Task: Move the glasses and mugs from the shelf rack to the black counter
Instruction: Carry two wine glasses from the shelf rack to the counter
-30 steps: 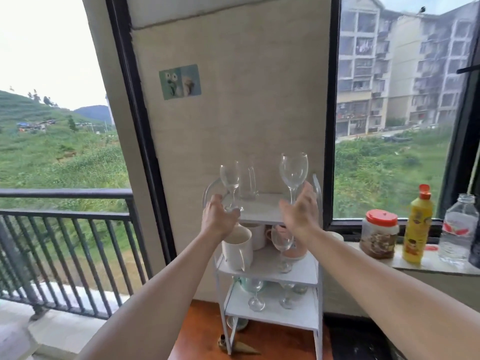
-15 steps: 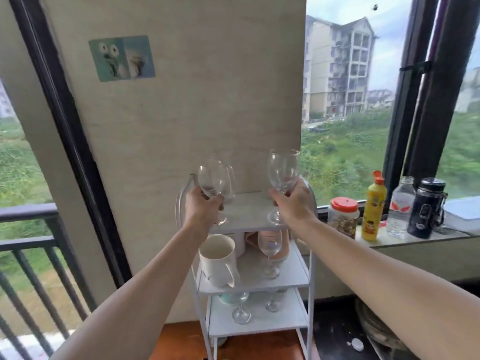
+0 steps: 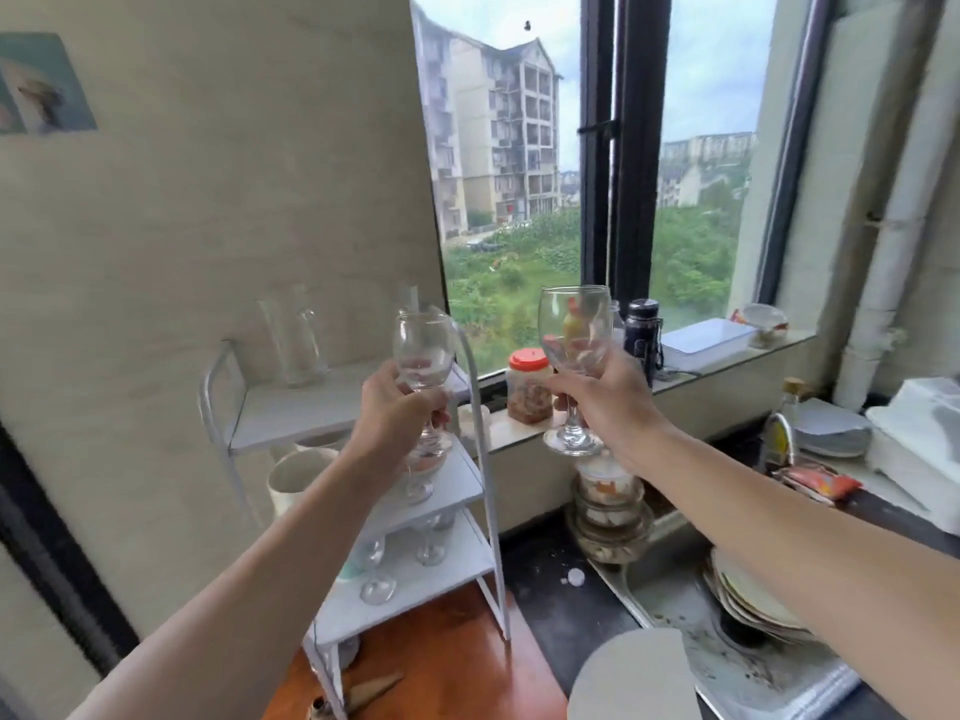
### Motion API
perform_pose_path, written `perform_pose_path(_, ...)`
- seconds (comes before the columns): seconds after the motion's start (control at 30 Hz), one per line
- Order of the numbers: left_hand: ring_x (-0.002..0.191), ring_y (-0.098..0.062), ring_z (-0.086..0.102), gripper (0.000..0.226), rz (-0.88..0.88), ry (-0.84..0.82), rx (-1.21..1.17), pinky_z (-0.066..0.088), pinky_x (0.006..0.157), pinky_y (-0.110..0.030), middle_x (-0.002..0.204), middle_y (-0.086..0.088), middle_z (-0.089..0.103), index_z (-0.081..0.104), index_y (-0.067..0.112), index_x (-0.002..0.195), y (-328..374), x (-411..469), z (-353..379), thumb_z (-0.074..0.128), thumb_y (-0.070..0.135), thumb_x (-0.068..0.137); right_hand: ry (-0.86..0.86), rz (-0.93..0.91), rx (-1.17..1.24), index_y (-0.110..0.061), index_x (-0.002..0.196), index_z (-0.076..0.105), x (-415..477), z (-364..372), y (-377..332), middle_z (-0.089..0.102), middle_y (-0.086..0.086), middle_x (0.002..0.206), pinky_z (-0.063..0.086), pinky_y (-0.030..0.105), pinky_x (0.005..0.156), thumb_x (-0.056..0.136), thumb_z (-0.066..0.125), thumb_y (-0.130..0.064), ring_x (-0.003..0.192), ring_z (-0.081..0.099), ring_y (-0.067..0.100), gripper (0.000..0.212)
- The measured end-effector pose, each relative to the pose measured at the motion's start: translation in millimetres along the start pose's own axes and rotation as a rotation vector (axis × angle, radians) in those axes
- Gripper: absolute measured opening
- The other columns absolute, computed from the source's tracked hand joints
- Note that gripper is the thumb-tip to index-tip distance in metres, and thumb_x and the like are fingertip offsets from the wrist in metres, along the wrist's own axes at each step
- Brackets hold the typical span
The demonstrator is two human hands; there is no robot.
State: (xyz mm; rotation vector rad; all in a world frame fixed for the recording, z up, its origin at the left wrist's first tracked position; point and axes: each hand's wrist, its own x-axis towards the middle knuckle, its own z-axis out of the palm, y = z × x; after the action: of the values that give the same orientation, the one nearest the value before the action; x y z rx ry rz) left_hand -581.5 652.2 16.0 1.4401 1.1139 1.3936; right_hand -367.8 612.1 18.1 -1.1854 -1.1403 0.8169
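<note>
My left hand (image 3: 390,417) grips a clear wine glass (image 3: 423,350) by the stem, held in the air at the right side of the white shelf rack (image 3: 291,413). My right hand (image 3: 608,402) holds a second, larger wine glass (image 3: 574,324) by its stem, off the rack and above the black counter (image 3: 550,600). A tall clear glass (image 3: 293,335) still stands on the rack's top tier. A white mug (image 3: 293,478) and another wine glass (image 3: 418,483) sit on the middle tier, and more wine glasses (image 3: 376,574) on the bottom tier.
A red-lidded jar (image 3: 529,387), a dark flask (image 3: 643,343) and a white box (image 3: 706,340) stand on the window sill. A sink (image 3: 680,605) with stacked plates (image 3: 753,600) lies at the right, stacked glass bowls (image 3: 608,506) behind it. A round white lid (image 3: 631,678) sits near the front.
Both hands have lifted their wine glasses off the top tier and carried them to the right. The view has swung right, bringing the sink and counter into sight.
</note>
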Motion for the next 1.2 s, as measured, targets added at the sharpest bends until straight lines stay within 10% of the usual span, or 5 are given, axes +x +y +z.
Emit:
perform_pose_path(0.27, 0.052, -0.02, 0.058, 0.03, -0.101, -0.302, -0.098, 0.046, 0.052, -0.029, 0.072, -0.012, 0.063, 0.06, 0.01, 0.095, -15, -71, 184, 0.073, -0.006, 0.074, 0.312, 0.098, -0.195, -0.017, 0.104, 0.057, -81, -200, 25, 0.066, 0.007, 0.08, 0.053, 0.036, 0.065, 0.077, 0.072, -0.004, 0.06, 0.062, 0.02, 0.034)
perform_pose_path(0.67, 0.044, -0.016, 0.052, 0.031, -0.279, -0.776, -0.206, 0.043, 0.048, -0.027, 0.065, -0.011, 0.055, 0.056, 0.003, 0.102, -11, -242, 485, 0.066, -0.013, 0.077, 0.712, 0.257, -0.318, -0.02, 0.097, 0.058, -231, -499, 47, 0.064, 0.003, 0.071, 0.042, 0.014, 0.042, 0.076, 0.07, 0.002, 0.049, 0.06, 0.008, 0.032)
perform_pose_path(1.2, 0.059, -0.02, 0.06, 0.033, -0.382, -1.5, -0.222, 0.051, 0.058, -0.03, 0.066, -0.006, 0.06, 0.059, 0.009, 0.099, 0, -325, 880, 0.078, 0.021, 0.075, 1.198, 0.355, -0.167, -0.023, 0.115, 0.057, -303, -814, 67, 0.074, 0.007, 0.088, 0.048, 0.028, 0.063, 0.076, 0.079, -0.021, 0.071, 0.07, 0.015, 0.045)
